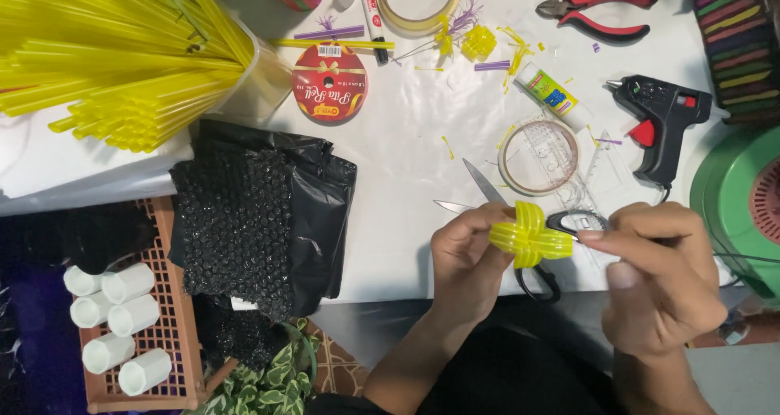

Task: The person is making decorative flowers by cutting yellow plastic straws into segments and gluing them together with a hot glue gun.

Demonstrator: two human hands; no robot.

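Tabletop crowded. Scissors lie open directly under the woven yellow straw knot. My left hand and right hand both pinch it; looser fingers could let the loops spring apart.

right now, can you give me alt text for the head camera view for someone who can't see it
Two bare hands, left hand and right hand, hold a small cross-shaped piece woven from yellow straws over a white table, above open scissors. Around them lie a black glue gun, red pliers, tape rolls and a bundle of yellow straws.
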